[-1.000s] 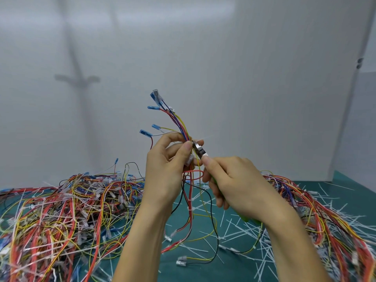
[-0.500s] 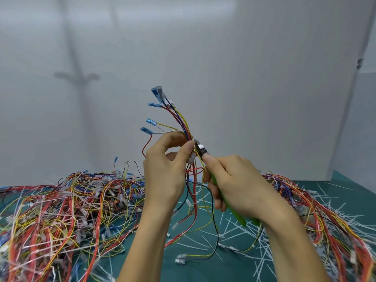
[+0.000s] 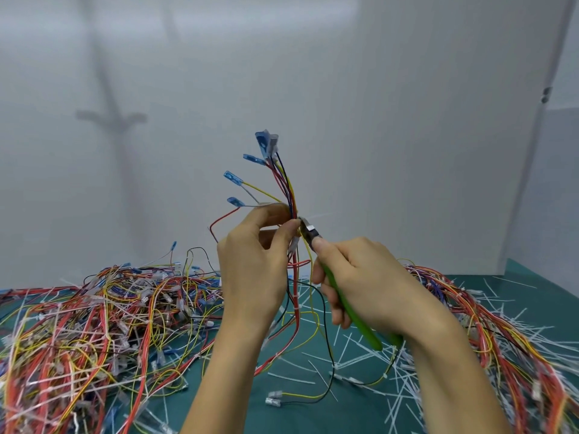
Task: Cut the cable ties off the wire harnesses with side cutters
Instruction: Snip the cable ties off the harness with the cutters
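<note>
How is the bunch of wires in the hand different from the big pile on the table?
The held harness is a thin bunch, standing upright in the left hand; the left pile is a wide tangle lying flat on the green mat. Both have red and yellow wires and blue connectors.

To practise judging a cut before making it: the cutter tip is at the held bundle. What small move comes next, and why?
Probably squeeze the side cutters to snip the cable tie: their tip sits against the wire harness beside the thumb of the left hand, where a white tail shows; the right hand grips the handles.
</note>
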